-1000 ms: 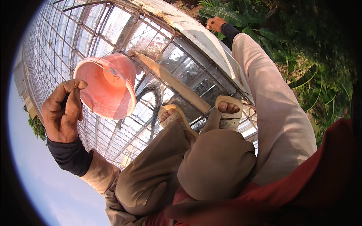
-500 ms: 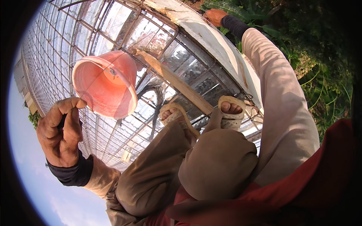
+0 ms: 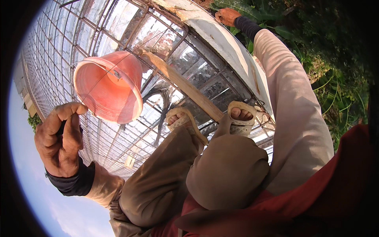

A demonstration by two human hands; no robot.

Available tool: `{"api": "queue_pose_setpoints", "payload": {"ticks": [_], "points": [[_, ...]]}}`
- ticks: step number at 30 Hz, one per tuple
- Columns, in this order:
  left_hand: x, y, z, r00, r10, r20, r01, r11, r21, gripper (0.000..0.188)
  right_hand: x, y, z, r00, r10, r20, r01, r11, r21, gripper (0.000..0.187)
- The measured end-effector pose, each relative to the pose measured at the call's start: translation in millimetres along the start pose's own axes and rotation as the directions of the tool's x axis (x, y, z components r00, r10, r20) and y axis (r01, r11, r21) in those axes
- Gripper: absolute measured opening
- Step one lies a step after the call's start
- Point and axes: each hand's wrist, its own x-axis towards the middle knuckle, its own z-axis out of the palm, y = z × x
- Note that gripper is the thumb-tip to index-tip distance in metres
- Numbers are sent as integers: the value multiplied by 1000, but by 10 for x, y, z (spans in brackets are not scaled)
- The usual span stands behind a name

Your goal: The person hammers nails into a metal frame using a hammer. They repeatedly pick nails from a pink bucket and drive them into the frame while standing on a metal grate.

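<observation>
My left hand (image 3: 59, 138) is raised at the left, thumb and forefinger pinched together. A thin wire (image 3: 106, 72) runs from about these fingertips up across the mouth of an orange-red bucket (image 3: 130, 75), which lies tipped on the steel bar grid (image 3: 85, 29). Stretched far out at the upper right, my right hand (image 3: 228, 16) is curled near the far end of a pale board-like edge (image 3: 221, 39). Whatever it grips is hidden. Between bucket and feet lies a bundle of dark wires (image 3: 164, 103).
A long wooden handle (image 3: 181, 85) lies on the grid, reaching my sandalled feet (image 3: 241, 114). Beneath the bars is a shiny, wrinkled sheet (image 3: 189, 63). Green plants (image 3: 335, 91) grow beyond the edge at right. Sky (image 3: 35, 189) shows lower left.
My left hand has shifted slightly left in the picture, still pinched. The right hand sits a little further right. The bucket appears slightly further left and higher; otherwise the scene looks alike.
</observation>
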Motion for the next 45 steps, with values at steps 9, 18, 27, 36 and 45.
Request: {"api": "queue_pose_setpoints", "payload": {"ticks": [9,18,27,36,45], "points": [[-15,-32,4,999,3,42,-4,1000,23,27,-222,-90,-30,992,-115,57,113,993,26,13],[27,20,10,999,35,17,-36,997,65,31,-290,-116,-76,980,10,200,-31,994,102,8],[46,111,28,996,94,1,-94,995,18,18,-1,-7,75,989,149,8,-147,961,233,7],[151,473,643,831,548,-100,-555,803,-216,23,-686,39,-123,984,172,51,-174,984,47,30],[-301,287,707,886,461,56,-454,885,-102,16,-1719,-1033,-2153,735,-44,-677,115,992,61,10]]}}
